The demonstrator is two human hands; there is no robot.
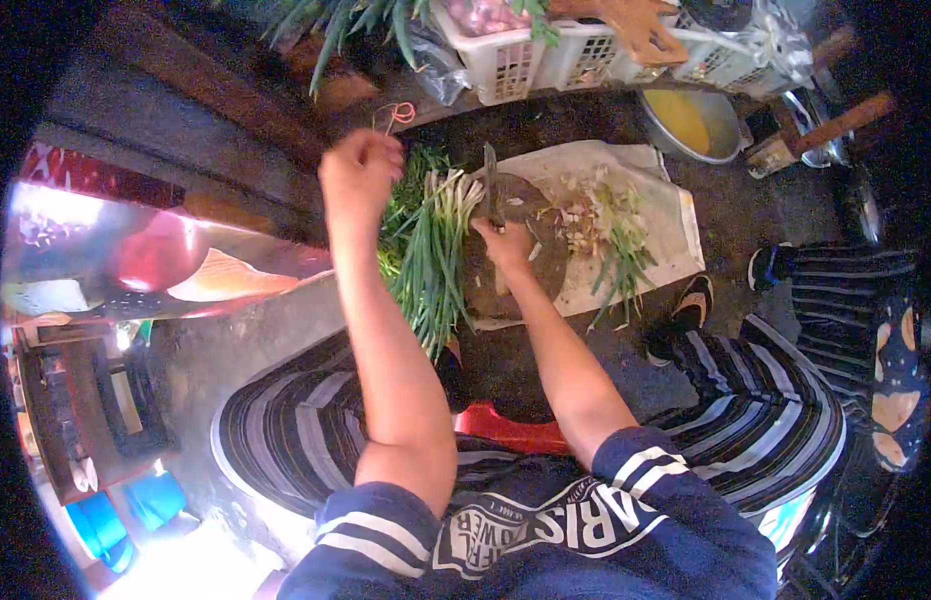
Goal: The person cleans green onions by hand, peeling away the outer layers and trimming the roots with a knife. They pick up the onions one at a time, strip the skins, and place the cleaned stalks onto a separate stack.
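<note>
My left hand [360, 178] is raised left of the spring onions [432, 250], its fingers curled and slightly blurred. Just beyond the fingertips shows a thin pinkish-red loop [402, 112]; I cannot make out whether the fingers hold it. In my right hand [505, 245] is a knife [490, 175], its blade pointing away from me over the round brown board [540, 270]. The bundled onions lie along the board's left side, white ends away from me. Cut pale pieces [582, 228] and loose greens [625, 250] lie on a light cloth [680, 205] to the right.
White baskets [505, 68] stand at the back, with a wooden board [635, 25] on top. A metal bowl [690, 125] with yellow contents is behind the cloth. Another person's striped clothing [835, 290] shows at the right. Blue containers [100, 525] are at the lower left.
</note>
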